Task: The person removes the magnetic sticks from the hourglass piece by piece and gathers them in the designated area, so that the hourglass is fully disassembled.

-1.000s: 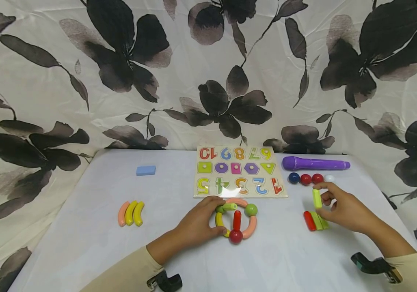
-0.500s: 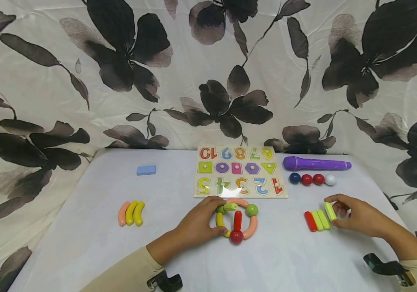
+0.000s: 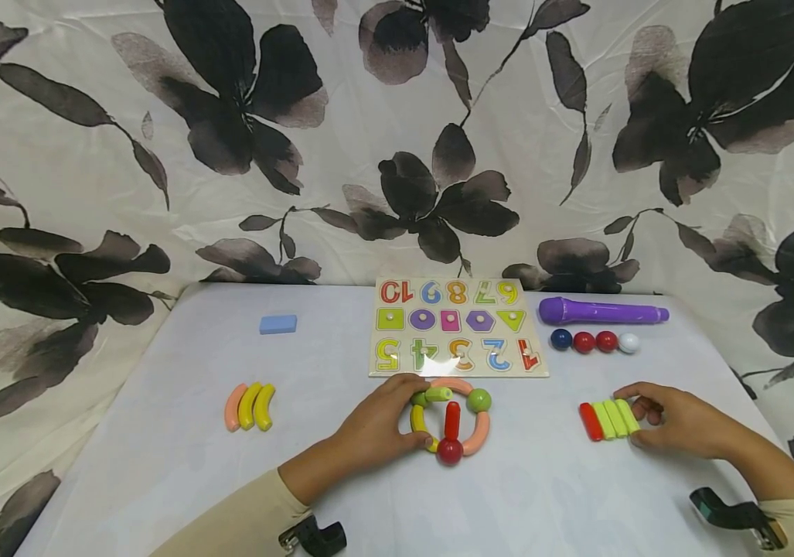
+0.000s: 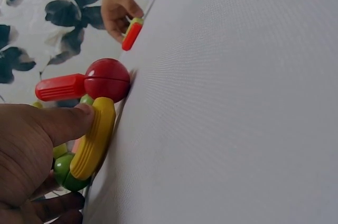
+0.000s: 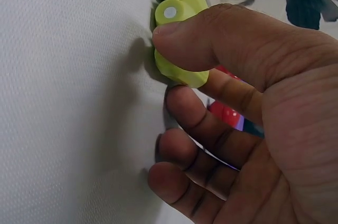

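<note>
Here, the left hand [image 3: 383,419] pinches a ring [image 3: 449,450] beside a board [image 3: 436,336] numbered 1–10, the right hand [image 3: 683,422] a green stick [image 3: 627,415].

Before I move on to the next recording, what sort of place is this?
Probably an indoor play or learning area, though the wider room isn't shown: a number-puzzle board and bright toy sticks lie on a white tabletop.

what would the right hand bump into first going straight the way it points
Probably the next green stick: the right hand pinches the end green stick, which lies right beside it, seemingly touching, though any thin gap is hard to judge.
</note>
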### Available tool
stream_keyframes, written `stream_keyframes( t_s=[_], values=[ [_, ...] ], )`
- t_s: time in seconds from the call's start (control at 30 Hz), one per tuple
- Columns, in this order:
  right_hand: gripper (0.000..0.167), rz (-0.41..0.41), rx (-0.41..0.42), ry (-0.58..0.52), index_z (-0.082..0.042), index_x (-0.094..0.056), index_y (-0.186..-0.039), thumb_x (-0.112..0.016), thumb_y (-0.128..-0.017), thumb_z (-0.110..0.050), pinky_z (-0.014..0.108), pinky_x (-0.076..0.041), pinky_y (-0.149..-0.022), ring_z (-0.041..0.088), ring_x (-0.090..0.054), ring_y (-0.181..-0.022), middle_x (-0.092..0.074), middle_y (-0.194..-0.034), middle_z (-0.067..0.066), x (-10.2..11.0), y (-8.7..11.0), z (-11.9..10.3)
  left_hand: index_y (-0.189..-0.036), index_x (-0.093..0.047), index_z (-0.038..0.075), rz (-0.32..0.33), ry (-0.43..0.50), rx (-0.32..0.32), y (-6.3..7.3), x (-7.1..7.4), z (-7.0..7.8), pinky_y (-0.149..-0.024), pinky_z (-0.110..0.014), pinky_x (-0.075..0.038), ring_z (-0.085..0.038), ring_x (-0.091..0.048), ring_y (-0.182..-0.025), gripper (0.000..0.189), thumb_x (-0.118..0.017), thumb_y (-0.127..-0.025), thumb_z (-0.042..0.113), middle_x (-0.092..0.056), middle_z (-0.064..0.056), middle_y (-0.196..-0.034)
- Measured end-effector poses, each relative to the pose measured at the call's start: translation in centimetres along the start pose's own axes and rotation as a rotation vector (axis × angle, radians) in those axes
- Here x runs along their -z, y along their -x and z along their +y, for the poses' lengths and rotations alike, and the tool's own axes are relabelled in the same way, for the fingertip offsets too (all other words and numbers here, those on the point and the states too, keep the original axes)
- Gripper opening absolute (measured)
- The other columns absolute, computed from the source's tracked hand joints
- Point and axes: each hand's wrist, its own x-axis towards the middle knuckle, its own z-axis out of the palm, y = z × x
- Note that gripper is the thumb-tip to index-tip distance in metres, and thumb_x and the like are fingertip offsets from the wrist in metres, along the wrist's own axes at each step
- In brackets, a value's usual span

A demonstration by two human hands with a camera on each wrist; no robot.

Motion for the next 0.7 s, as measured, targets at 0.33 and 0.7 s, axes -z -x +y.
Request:
stream_keyframes(
  t_s=[0.33, 0.7],
  values=[
    [0.073, 0.062, 0.034, 0.108, -0.005, -0.06, -0.136, -0.09, -0.076, -0.029, 0.027, -0.042, -0.063, 0.021, -0.047, -0.085, -0.052, -0.094, 0.002, 0.2, 0.3, -1.3, -0.146, -0.054, 0.015, -0.012, -0.005, -0.001, -0.1, 0.0, -0.1, -0.11, -0.04, -0.044, -0.02, -0.05, -0.135, 0.078, -0.09, -0.08, 0.032, -0.05, 0.0, -0.149],
    [0.047, 0.262, 0.225, -0.006, -0.003, -0.063, -0.129, -0.083, -0.086, -0.012, 0.026, -0.051, -0.068, 0.018, -0.056, -0.084, -0.062, -0.096, -0.003, -2.2, -1.0, -10.5, -0.15, -0.051, 0.021, -0.002, 0.02, -0.009, -0.1, 0.0, -0.1, -0.11, -0.039, -0.044, -0.018, -0.045, -0.138, 0.082, -0.09, -0.079, 0.037, -0.048, 0.002, -0.15]
  ],
)
